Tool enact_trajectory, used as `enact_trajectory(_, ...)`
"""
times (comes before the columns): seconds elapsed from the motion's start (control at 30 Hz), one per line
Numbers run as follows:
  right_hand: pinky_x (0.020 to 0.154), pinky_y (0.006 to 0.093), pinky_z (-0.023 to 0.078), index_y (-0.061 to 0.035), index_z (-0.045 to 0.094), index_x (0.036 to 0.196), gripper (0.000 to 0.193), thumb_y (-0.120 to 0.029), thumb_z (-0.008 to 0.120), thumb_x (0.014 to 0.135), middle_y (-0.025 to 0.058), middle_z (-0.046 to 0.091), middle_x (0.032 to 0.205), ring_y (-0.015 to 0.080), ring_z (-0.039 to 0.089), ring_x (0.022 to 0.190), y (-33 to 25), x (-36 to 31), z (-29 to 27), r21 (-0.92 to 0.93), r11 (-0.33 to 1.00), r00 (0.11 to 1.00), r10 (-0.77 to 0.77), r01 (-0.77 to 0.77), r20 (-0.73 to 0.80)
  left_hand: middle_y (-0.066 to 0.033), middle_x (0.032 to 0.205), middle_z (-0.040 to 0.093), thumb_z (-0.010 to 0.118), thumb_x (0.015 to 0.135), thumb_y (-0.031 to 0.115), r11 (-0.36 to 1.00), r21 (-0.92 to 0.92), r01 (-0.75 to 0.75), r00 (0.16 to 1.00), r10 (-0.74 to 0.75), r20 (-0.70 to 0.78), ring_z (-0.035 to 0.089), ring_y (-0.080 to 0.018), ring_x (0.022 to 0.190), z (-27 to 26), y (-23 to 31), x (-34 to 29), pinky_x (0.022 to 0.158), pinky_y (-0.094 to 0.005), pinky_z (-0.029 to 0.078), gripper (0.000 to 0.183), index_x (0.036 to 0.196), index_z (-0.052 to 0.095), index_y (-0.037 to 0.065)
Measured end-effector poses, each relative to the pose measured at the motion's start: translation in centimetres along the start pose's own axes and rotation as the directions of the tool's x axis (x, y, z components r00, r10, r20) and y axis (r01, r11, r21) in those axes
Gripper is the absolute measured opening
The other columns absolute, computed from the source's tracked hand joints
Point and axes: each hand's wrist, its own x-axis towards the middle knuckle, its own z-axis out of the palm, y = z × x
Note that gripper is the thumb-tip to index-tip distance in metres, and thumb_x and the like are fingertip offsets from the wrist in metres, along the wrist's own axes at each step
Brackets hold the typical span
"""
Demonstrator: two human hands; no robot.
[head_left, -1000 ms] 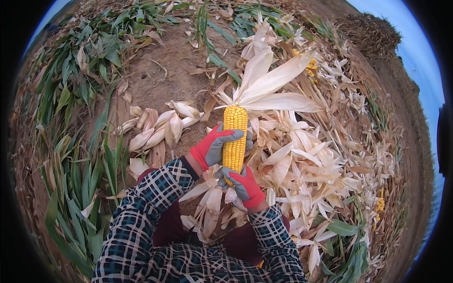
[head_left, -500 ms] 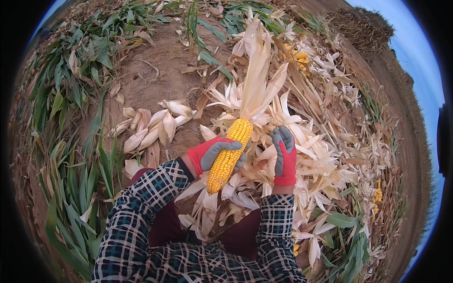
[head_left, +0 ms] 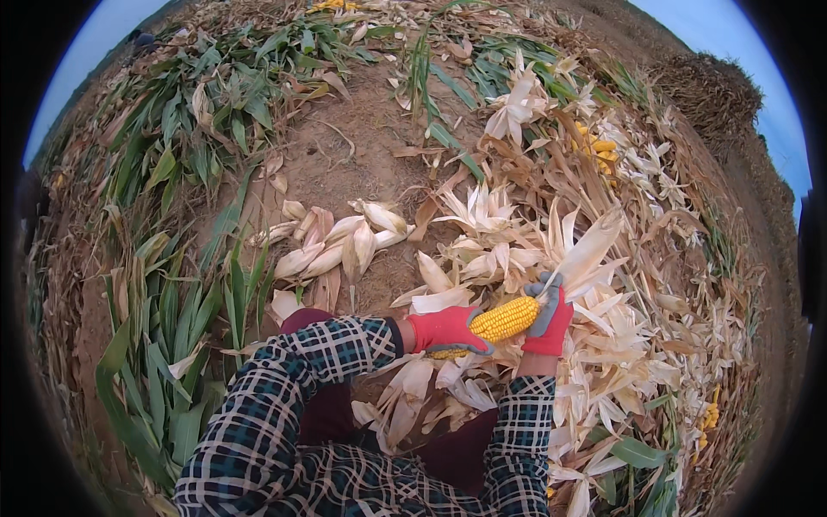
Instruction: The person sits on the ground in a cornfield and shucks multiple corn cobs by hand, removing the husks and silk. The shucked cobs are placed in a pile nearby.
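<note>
A yellow ear of corn (head_left: 506,320) lies slantwise between my hands, its kernels bare. My left hand (head_left: 450,331), in a red and grey glove, is closed around the ear's lower part and hides some of it. At the ear's other end, my gloved right hand (head_left: 550,319) is closed where the husk joins the cob. Pale dry husk leaves (head_left: 593,248) fan out beyond that hand, up and to the right. Below and around the hands lie loose dry husks (head_left: 409,392).
Several unhusked ears (head_left: 345,246) lie on bare soil ahead to the left. Husked yellow ears (head_left: 599,146) rest among stalks at the far right. Green corn leaves (head_left: 172,345) heap on the left. A husk pile (head_left: 616,336) spreads along my right side.
The ear has swung from steep to nearly level, its husk end now pointing right. My right hand, apart from it before, has closed at the husk's base. The view has shifted left.
</note>
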Motion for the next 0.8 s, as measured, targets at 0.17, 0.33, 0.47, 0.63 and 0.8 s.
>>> enact_trajectory(0.17,0.07,0.0332,0.051,0.001,0.058,0.113,0.034,-0.027,0.065,0.094,0.0091,0.067,0.091,0.0178,0.063,0.075,-1.2,-0.3,0.0,-0.176,0.942,0.958,-0.279,0.285,0.062,-0.0195,0.103,0.067,0.08,0.066,0.05,0.964,0.267,-0.002,0.998,0.02,-0.064,0.065,-0.0357,0.094,0.1,0.5,0.2,0.08,-0.0414,0.052,0.075,0.118,0.053,0.003)
enact_trajectory(0.33,0.063,0.0296,0.048,0.0008,0.062,0.102,0.021,-0.019,0.065,0.094,0.0078,0.065,0.087,0.0132,0.057,0.068,-0.9,-0.4,-0.9,-0.51,0.677,0.846,-0.388,0.531,0.367,-0.0194,0.099,0.067,0.078,0.064,0.048,0.914,0.398,0.081,0.992,-0.036,-0.119,0.065,-0.0362,0.093,0.2,1.5,-0.5,0.077,-0.0434,0.052,0.071,0.113,0.053,0.003)
enact_trajectory(0.47,0.052,0.0244,0.041,-0.0038,0.056,0.09,0.019,-0.021,0.058,0.098,0.0014,0.052,0.068,0.0089,0.046,0.052,-1.3,-1.6,1.5,-0.128,0.952,0.96,-0.273,0.279,0.068,-0.0194,0.101,0.067,0.078,0.064,0.045,0.926,0.375,0.046,0.989,0.009,-0.145,0.065,-0.0359,0.095,0.9,1.3,-0.9,0.078,-0.0432,0.052,0.072,0.116,0.052,0.003)
enact_trajectory(0.63,0.044,0.0229,0.033,-0.016,0.042,0.072,0.035,-0.023,0.034,0.105,-0.0076,0.028,0.051,0.0047,0.032,0.043,-5.0,-2.2,1.1,0.539,0.818,0.872,-0.4,0.201,0.283,-0.0075,0.097,0.068,0.07,0.085,0.038,0.843,-0.537,0.015,0.982,0.088,0.167,0.068,-0.0212,0.087,4.5,0.0,-0.9,0.075,-0.0369,0.055,0.052,0.12,0.056,0.003)
enact_trajectory(0.8,0.052,0.023,0.043,-0.005,0.054,0.103,0.027,-0.031,0.046,0.101,-0.0037,0.052,0.068,0.0053,0.048,0.056,-4.9,-1.3,-0.6,0.787,0.54,0.771,-0.35,-0.299,0.532,-0.0064,0.091,0.066,0.061,0.095,0.034,0.381,-0.86,0.34,0.918,0.066,0.392,0.067,-0.0146,0.067,4.4,3.7,-2.7,0.061,-0.0282,0.058,0.035,0.114,0.059,0.005)
